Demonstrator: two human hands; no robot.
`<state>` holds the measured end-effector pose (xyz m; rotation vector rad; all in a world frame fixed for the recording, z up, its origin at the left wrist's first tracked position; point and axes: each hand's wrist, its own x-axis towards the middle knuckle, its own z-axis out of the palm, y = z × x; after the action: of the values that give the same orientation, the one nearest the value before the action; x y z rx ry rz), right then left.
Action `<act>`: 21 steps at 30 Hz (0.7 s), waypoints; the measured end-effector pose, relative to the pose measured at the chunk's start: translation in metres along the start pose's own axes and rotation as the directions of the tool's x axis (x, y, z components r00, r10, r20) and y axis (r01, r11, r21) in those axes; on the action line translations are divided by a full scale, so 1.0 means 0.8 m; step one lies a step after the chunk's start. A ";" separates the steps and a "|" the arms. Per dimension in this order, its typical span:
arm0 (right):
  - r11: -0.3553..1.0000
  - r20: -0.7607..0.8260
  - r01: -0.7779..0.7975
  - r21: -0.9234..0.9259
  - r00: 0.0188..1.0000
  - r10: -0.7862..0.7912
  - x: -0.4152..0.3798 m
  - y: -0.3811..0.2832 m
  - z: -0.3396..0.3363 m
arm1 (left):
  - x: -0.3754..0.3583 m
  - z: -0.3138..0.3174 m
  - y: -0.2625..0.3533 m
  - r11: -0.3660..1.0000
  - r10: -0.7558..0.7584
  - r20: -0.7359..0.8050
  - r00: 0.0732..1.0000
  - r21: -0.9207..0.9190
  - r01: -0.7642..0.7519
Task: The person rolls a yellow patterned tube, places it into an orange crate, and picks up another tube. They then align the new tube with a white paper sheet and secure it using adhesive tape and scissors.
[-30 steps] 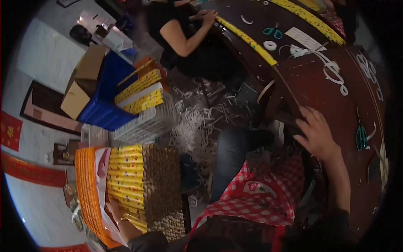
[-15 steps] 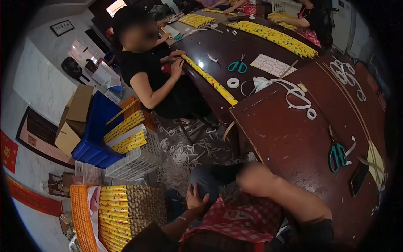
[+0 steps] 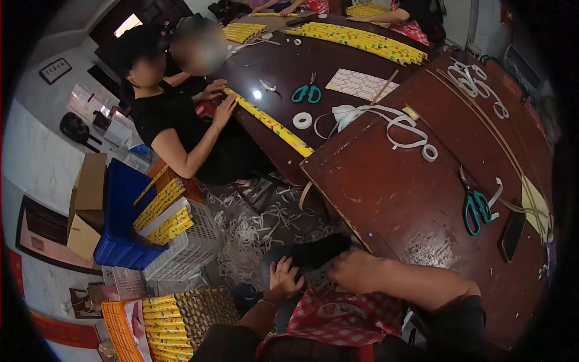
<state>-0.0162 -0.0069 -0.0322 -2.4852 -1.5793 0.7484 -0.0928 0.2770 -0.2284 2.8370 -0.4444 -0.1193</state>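
My left hand (image 3: pixel 284 279) rests on my raised knee with its fingers spread and nothing in it. Just right of it, my right hand (image 3: pixel 354 270) is curled near the table's edge, above the red checked apron (image 3: pixel 338 311); whether its fingers hold anything is hidden. On the brown table (image 3: pixel 386 199), green-handled scissors (image 3: pixel 475 208) lie to the right, beside a black phone (image 3: pixel 512 236). White tape loops (image 3: pixel 405 136) lie farther back. A co-worker's hands (image 3: pixel 222 102) touch a long yellow patterned tube (image 3: pixel 271 123) at the far table.
At lower left, an orange crate (image 3: pixel 120 326) holds many yellow tubes (image 3: pixel 166 329). Behind it stand a blue bin (image 3: pixel 114 223) and a white basket (image 3: pixel 181 247). White strips (image 3: pixel 247 235) litter the floor. More scissors (image 3: pixel 306 92) and a label sheet (image 3: pixel 359 84) lie on the far table.
The view has shifted, so the tables appear farther left. My right hand has moved slightly down toward the apron. My left hand stays on the knee.
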 end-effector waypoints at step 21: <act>0.999 -0.076 -0.032 0.017 0.997 0.034 0.016 0.015 -0.014 | 0.015 0.191 0.125 0.949 0.038 0.460 0.887 -0.295 0.112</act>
<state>0.0029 0.0012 -0.0309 -2.5030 -1.5049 0.6595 -0.1287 0.1438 -0.3486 2.4813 -0.4178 -0.8124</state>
